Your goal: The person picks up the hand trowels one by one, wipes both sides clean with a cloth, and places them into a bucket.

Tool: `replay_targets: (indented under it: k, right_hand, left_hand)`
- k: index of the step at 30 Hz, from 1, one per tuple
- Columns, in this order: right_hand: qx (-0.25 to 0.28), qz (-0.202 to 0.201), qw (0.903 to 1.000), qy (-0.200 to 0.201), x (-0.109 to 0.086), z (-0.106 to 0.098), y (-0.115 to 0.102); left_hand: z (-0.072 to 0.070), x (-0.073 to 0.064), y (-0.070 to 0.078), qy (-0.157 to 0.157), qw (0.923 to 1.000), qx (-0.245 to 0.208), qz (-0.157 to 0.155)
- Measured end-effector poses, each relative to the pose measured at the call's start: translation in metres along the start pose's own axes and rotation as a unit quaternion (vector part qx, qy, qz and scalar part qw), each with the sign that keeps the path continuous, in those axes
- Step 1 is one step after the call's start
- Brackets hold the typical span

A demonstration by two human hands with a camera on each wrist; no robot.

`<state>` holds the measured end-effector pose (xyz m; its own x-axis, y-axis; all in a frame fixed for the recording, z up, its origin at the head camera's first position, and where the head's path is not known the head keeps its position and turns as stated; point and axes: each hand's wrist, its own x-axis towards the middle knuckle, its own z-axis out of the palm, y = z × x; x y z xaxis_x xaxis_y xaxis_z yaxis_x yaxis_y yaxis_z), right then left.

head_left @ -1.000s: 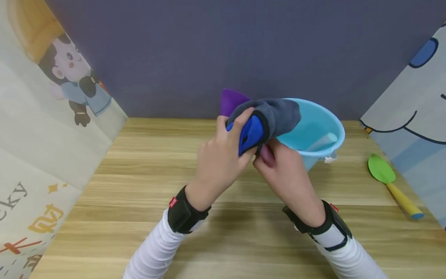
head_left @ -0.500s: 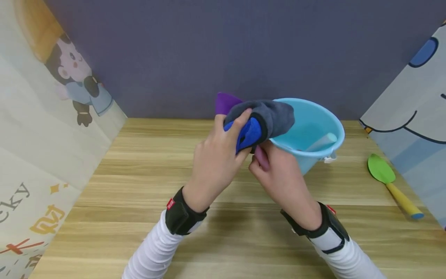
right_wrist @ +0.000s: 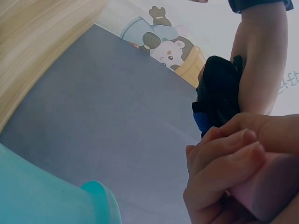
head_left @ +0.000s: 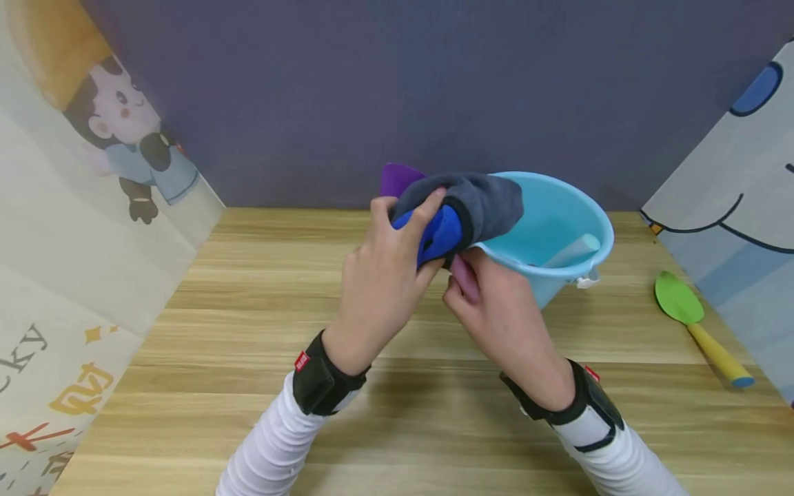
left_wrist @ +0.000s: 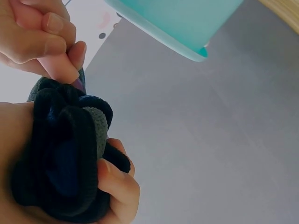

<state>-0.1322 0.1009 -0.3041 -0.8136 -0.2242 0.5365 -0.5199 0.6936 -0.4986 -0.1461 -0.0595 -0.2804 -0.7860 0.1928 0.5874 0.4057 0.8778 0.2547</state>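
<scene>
A folded grey cloth with blue patches and black edging [head_left: 486,207] is gripped by my left hand [head_left: 378,282] and wrapped around a toy shovel. The shovel's flared purple blade [head_left: 399,180] sticks out at the upper left, past my left fingers. My right hand [head_left: 509,317] curls round its pink handle [head_left: 465,279], which also shows in the right wrist view as a pink handle end [right_wrist: 264,186]. The cloth hides the middle of the shovel. Both hands are raised in front of a light blue bucket [head_left: 546,200], and the cloth overlaps its rim in the head view.
Inside the bucket leans a pale blue rod-like handle [head_left: 573,251]; its lower part is hidden. A green toy spade with a yellow handle [head_left: 679,300] lies at the right of the wooden table [head_left: 248,344]. A dark panel [head_left: 310,103] stands behind, with printed side walls.
Both hands, with the cloth and shovel, have shifted slightly left. The grip of each hand looks the same. The bucket and green spade stay in place.
</scene>
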Motion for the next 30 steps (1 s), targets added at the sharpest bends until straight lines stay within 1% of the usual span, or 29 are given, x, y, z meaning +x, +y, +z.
replay_targets:
  k: [9, 16, 22, 30]
  right_hand:
    - [0.002, -0.005, 1.0000, 0.000, 0.0012, 0.0030, -0.0003]
    - [-0.003, 0.006, 1.0000, -0.002, -0.0015, 0.0020, 0.0018]
    - [-0.009, 0.011, 0.9999, -0.008, -0.0024, 0.0025, 0.0023]
    - [-0.011, 0.009, 0.9999, -0.004, -0.0030, 0.0025, 0.0028]
  left_hand:
    - [-0.0006, 0.0016, -0.0060, 0.017, 0.9997, 0.017, -0.003]
    - [0.0011, 0.0034, -0.0051, 0.010, 0.9998, 0.014, -0.005]
    - [0.0022, 0.0032, -0.0072, 0.023, 0.9995, 0.021, -0.011]
    - [0.0020, 0.0049, -0.0092, 0.035, 0.9992, 0.016, -0.014]
